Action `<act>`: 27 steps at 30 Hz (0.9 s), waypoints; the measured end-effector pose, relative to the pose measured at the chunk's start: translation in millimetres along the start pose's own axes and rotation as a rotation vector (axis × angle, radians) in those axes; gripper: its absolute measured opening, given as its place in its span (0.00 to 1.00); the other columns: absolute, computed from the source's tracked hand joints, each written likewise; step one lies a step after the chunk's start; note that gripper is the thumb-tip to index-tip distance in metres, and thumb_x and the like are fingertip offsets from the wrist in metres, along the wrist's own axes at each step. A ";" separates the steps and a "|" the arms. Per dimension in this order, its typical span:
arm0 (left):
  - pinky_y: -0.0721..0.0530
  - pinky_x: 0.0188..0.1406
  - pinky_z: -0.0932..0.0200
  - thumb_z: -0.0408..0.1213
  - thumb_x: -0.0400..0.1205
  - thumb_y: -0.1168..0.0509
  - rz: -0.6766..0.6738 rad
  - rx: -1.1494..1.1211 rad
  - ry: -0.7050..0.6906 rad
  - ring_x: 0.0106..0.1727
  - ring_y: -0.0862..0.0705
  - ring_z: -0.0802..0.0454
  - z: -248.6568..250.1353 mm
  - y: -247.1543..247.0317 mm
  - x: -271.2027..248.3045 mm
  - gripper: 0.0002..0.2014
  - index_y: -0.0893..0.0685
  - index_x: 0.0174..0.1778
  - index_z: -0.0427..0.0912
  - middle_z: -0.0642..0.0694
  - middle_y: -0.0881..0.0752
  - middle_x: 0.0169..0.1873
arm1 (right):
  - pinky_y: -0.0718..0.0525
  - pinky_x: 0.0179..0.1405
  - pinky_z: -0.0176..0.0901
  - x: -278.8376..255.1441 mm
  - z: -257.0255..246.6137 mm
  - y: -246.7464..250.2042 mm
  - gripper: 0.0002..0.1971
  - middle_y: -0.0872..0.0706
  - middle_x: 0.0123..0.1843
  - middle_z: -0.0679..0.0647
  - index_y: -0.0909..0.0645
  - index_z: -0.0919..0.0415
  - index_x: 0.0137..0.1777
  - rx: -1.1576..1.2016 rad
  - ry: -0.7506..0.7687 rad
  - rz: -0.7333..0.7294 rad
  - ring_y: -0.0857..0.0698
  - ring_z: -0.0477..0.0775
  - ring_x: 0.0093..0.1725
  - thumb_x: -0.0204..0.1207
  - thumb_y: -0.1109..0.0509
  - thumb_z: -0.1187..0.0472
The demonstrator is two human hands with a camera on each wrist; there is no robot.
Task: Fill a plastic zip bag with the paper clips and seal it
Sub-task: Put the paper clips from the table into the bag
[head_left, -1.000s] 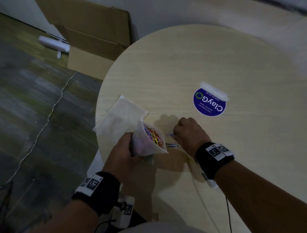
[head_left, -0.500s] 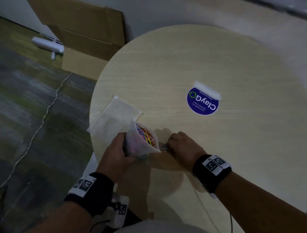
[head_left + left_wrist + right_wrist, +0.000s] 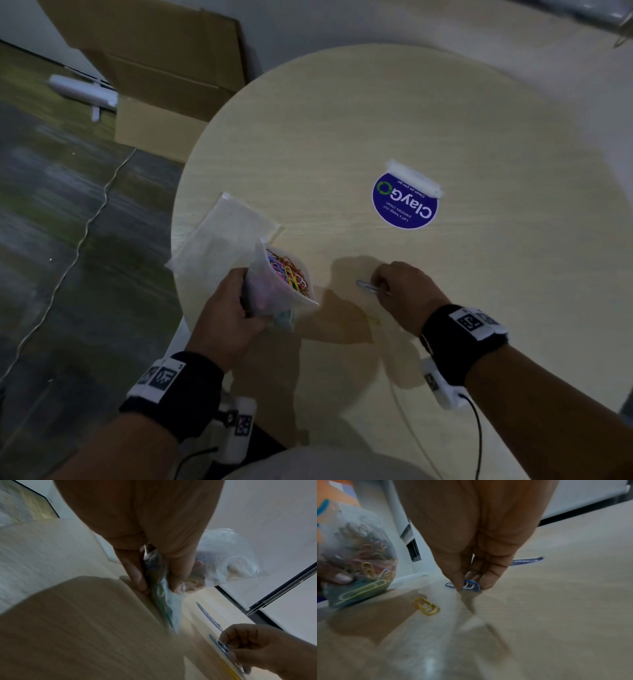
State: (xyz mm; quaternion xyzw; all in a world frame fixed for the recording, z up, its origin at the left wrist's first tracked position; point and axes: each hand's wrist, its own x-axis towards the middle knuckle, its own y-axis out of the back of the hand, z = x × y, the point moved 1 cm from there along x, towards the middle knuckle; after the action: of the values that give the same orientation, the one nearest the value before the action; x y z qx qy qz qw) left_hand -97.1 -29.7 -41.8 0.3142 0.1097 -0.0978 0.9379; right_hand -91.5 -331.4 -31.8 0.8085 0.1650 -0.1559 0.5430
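Note:
My left hand point(image 3: 239, 305) grips a clear zip bag point(image 3: 270, 274) upright near the table's left edge, its mouth open. Several coloured paper clips point(image 3: 289, 274) show inside. In the left wrist view my left hand point(image 3: 158, 586) bunches the bag point(image 3: 223, 555) low down. To the right of the bag and apart from it, my right hand point(image 3: 380, 286) pinches a blue paper clip point(image 3: 364, 286) down on the table. In the right wrist view my right hand point(image 3: 471, 586) holds that blue clip point(image 3: 476, 588), with a white one under the thumb. A yellow clip point(image 3: 426, 606) lies loose between hand and bag point(image 3: 356, 555).
The round wooden table point(image 3: 376, 120) carries a blue round sticker point(image 3: 406, 202) beyond my right hand. Flat empty plastic bags point(image 3: 226, 233) lie behind the held bag at the table's left rim. Cardboard boxes point(image 3: 164, 78) and a cable point(image 3: 85, 233) are on the floor to the left.
My right hand went to the bag's mouth half a second ago and has since moved right, back to the table, where it pinches a blue clip. The left hand keeps holding the bag.

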 end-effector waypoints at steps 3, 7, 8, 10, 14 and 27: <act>0.11 0.50 0.48 0.31 0.67 0.18 0.002 -0.032 0.008 0.52 0.12 0.54 -0.1 -0.1 -0.8 0.28 0.23 0.56 0.57 0.53 0.12 0.53 | 0.25 0.45 0.47 -19.4 2.5 -7.6 0.10 0.21 0.48 0.57 0.19 0.57 0.52 0.070 0.015 0.024 0.20 0.63 0.49 0.71 0.30 0.61; 0.12 0.48 0.53 0.31 0.67 0.18 0.003 -0.035 0.002 0.53 0.12 0.54 0.9 0.4 -0.7 0.29 0.23 0.53 0.64 0.55 0.12 0.53 | 0.22 0.51 0.49 -41.9 -13.9 -15.8 0.17 0.23 0.52 0.55 0.19 0.58 0.55 0.003 0.063 0.012 0.23 0.59 0.51 0.69 0.24 0.54; 0.13 0.48 0.54 0.31 0.67 0.18 0.000 -0.030 0.003 0.53 0.12 0.54 1.1 0.4 -0.6 0.30 0.24 0.52 0.65 0.55 0.12 0.53 | 0.20 0.47 0.49 -45.4 -19.5 -18.1 0.16 0.20 0.49 0.55 0.17 0.59 0.51 -0.019 0.097 0.022 0.20 0.60 0.48 0.65 0.21 0.57; 0.12 0.49 0.52 0.30 0.67 0.18 -0.005 -0.025 0.007 0.53 0.12 0.53 0.9 0.0 0.5 0.30 0.24 0.53 0.64 0.54 0.12 0.53 | 0.17 0.36 0.46 -46.9 -24.8 -23.4 0.13 0.17 0.40 0.55 0.15 0.60 0.42 -0.111 0.145 0.062 0.16 0.60 0.40 0.58 0.17 0.63; 0.16 0.46 0.63 0.29 0.67 0.18 -0.024 -0.016 -0.012 0.52 0.12 0.53 4.8 0.3 1.9 0.29 0.24 0.55 0.58 0.54 0.13 0.52 | 0.24 0.53 0.51 -36.1 -26.5 -27.2 0.10 0.20 0.54 0.61 0.21 0.61 0.55 -0.088 0.050 -0.037 0.21 0.65 0.55 0.78 0.39 0.62; 0.14 0.48 0.59 0.32 0.68 0.17 -0.129 0.008 -0.058 0.53 0.14 0.62 14.0 -4.7 -7.2 0.31 0.26 0.55 0.64 0.56 0.13 0.54 | 0.27 0.45 0.47 -21.4 -30.5 -30.3 0.07 0.17 0.52 0.61 0.20 0.61 0.50 0.032 -0.031 0.016 0.19 0.66 0.53 0.73 0.33 0.61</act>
State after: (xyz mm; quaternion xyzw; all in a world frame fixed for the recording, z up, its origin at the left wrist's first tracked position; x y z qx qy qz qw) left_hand -103.2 -41.1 -31.7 0.3070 0.1020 -0.1677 0.9312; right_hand -121.7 -294.3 -36.6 0.8158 0.1477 -0.1669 0.5336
